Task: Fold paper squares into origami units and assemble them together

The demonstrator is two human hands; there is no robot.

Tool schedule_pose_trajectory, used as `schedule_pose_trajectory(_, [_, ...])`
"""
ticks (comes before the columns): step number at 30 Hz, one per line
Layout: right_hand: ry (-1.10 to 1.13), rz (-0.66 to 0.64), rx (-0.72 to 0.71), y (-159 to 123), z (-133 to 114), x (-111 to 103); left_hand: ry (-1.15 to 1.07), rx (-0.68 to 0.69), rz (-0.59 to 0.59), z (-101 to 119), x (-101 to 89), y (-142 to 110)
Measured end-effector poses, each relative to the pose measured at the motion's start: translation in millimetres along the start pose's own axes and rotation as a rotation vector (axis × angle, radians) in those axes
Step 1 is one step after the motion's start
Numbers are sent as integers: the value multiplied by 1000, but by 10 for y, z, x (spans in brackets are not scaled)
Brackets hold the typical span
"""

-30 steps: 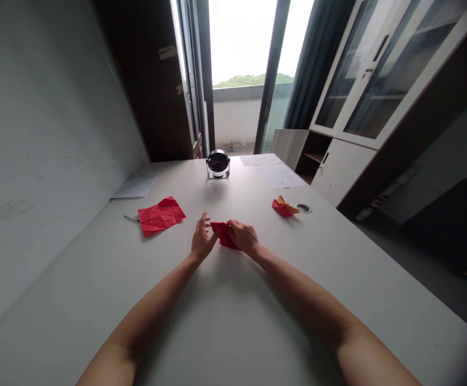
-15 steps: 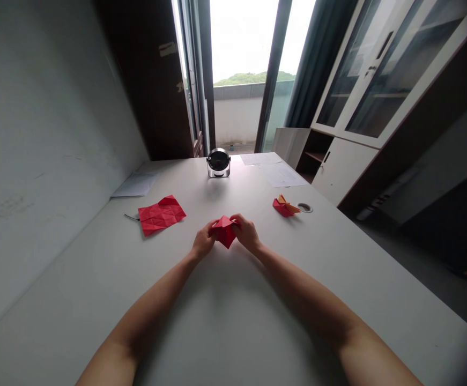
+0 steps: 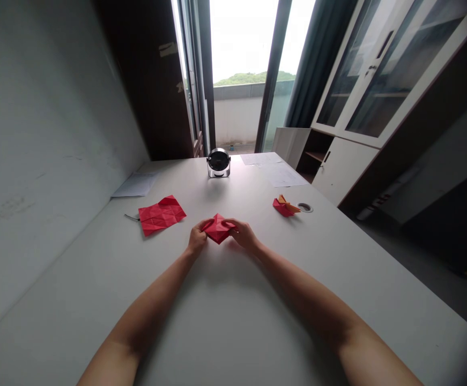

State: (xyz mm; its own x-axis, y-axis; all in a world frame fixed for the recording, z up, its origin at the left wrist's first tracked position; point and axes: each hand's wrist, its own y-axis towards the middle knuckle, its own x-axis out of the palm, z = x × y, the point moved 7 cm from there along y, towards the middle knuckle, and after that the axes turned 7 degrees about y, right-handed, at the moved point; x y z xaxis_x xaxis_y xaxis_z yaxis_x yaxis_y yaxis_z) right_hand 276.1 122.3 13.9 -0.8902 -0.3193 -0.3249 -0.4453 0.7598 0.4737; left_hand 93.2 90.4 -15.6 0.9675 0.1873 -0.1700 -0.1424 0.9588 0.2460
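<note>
Centre of frame: folded red paper (image 3: 218,229), left hand (image 3: 198,235) and right hand (image 3: 244,235) pinching its opposite corners. Likely light, crisp, easily creased (tears possible); best held at side points, fingertips only.

No text, label, brand or number can be read. On the worktop (image 3: 233,321), well beyond the right hand (image 3: 243,234), two pale paper sheets (image 3: 287,175) bear faint marks too small to make out. Beyond the left hand (image 3: 197,236) and off to its left, another pale sheet (image 3: 134,185) lies by the wall (image 3: 48,134), its surface equally illegible.
</note>
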Motion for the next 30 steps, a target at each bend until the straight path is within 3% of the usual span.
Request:
schedule_pose_trajectory(5, [162, 2, 21, 23, 105, 1, -36, -4, 23, -74, -33, 12])
schedule_pose_trajectory(8, [108, -2, 27, 28, 153, -13, 140, 55, 10, 10, -44, -11])
schedule_pose_trajectory(11, [-110, -1, 8, 20, 191, -39, 438, 123, -18, 107, -37, -36])
schedule_pose_trajectory(14, [-361, -69, -29, -1, 208, -6, 773, 167, -104, 134, 27, -54])
schedule_pose_trajectory(18, [-522, -203, -56, -31, 196, 77, 1058, 220, -348, 49, 177, -100])
schedule_pose_trajectory(22, [-554, -274, -91, -34, 135, 118, 1155, 189, -494, -64, 217, -148])
schedule_pose_trajectory(30, [-559, -480, -83, -137, 144, 212, 1178, 163, -551, -75, 216, -167])
